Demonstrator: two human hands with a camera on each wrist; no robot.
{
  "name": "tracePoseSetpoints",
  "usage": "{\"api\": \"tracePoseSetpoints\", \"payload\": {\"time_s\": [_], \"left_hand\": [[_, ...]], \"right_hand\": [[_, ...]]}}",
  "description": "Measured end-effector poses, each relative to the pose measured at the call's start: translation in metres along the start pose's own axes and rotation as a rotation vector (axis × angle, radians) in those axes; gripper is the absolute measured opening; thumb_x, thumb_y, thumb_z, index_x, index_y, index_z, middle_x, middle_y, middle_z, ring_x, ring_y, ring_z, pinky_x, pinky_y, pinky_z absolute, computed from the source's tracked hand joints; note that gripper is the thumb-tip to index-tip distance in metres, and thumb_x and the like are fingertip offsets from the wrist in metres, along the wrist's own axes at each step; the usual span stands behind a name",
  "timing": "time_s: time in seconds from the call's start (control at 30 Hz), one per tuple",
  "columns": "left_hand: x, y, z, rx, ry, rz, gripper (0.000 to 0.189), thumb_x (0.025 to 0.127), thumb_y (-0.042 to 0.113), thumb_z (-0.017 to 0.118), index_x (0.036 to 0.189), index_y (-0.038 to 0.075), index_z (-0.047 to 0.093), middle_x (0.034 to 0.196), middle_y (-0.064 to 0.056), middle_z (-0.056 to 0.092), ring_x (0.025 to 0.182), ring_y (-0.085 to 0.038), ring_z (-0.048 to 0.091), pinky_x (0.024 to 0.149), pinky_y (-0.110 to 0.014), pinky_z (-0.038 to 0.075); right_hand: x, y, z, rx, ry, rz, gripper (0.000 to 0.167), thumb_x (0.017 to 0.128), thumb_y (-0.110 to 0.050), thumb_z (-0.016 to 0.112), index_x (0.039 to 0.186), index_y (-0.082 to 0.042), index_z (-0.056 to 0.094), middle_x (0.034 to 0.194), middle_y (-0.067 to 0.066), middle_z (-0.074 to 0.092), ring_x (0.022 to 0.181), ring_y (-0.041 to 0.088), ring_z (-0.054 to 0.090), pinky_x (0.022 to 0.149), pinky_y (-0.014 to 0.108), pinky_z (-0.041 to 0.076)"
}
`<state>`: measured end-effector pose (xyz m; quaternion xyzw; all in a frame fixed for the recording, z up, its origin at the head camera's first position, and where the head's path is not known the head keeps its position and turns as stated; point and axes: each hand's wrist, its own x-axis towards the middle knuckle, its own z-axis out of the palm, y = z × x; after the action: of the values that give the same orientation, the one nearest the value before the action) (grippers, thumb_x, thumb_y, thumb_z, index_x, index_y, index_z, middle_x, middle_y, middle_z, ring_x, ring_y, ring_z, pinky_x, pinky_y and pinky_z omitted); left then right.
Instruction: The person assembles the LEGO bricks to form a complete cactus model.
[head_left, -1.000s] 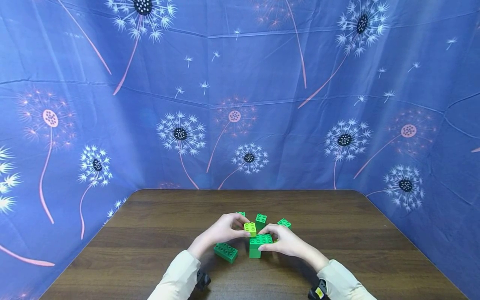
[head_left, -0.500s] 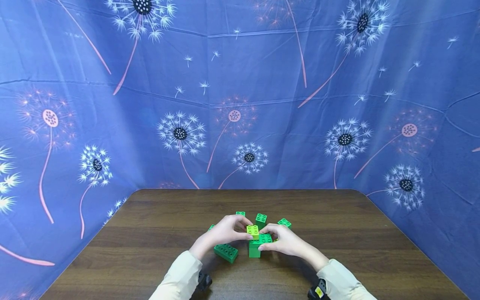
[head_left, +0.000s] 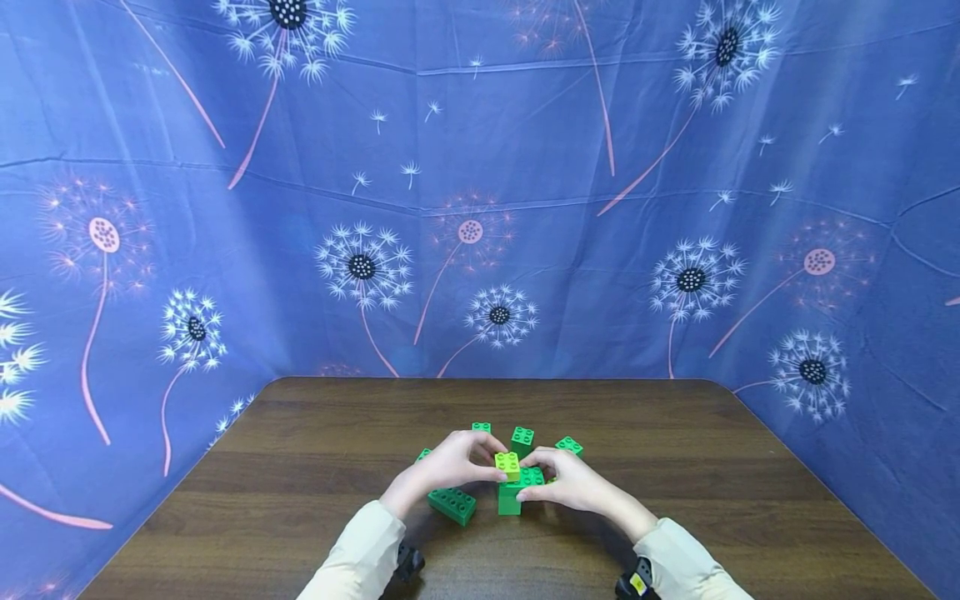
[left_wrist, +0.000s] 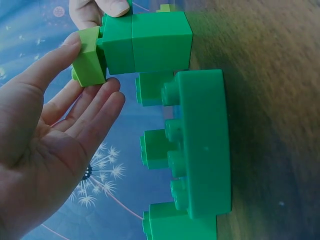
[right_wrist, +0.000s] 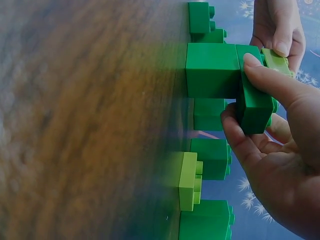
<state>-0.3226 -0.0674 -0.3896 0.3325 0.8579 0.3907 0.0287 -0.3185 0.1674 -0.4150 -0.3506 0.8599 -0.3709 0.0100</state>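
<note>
My left hand pinches a small lime green toy brick between thumb and fingers. That brick sits over the left end of a longer green brick, right at its studs, slightly tilted in the left wrist view. My right hand grips the right end of the longer brick, thumb on its near side and fingers behind. Beneath its left end stands a green block on the table, so the right end overhangs. The left hand's remaining fingers extend past the lime brick.
A long green brick lies left of the stack. Behind the hands stand small green bricks, one in the middle, one left and one right. Another lime brick is near the right hand. A blue dandelion-print cloth hangs beyond the wooden table.
My left hand has brought the lime brick a little right and nearer to me, over the longer brick's left studs. The right hand and the stack have stayed almost in place.
</note>
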Motion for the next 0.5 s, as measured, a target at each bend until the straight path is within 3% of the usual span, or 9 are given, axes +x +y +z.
{"api": "tracePoseSetpoints", "payload": {"time_s": [0.27,0.5], "left_hand": [[-0.0002,0.0013,0.0013,-0.017,-0.013,-0.002,0.032,0.080,0.025,0.075,0.107,0.012,0.066,0.096,0.000,0.069,0.088,-0.011,0.066,0.077,-0.023,0.049],[0.0012,0.0022,0.0022,-0.022,-0.017,-0.013,0.031,0.080,0.024,0.075,0.107,0.011,0.066,0.095,0.000,0.069,0.088,-0.012,0.066,0.077,-0.023,0.049]], "right_hand": [[-0.0003,0.0002,-0.0001,-0.006,0.001,0.001,0.045,0.079,-0.033,0.075,0.111,-0.003,0.063,0.100,0.002,0.065,0.073,0.000,0.051,0.066,0.021,0.045],[-0.0012,0.0006,-0.0030,-0.018,-0.033,-0.002,0.043,0.083,-0.030,0.071,0.114,-0.002,0.062,0.104,0.001,0.062,0.083,0.001,0.050,0.077,0.027,0.050]]}}
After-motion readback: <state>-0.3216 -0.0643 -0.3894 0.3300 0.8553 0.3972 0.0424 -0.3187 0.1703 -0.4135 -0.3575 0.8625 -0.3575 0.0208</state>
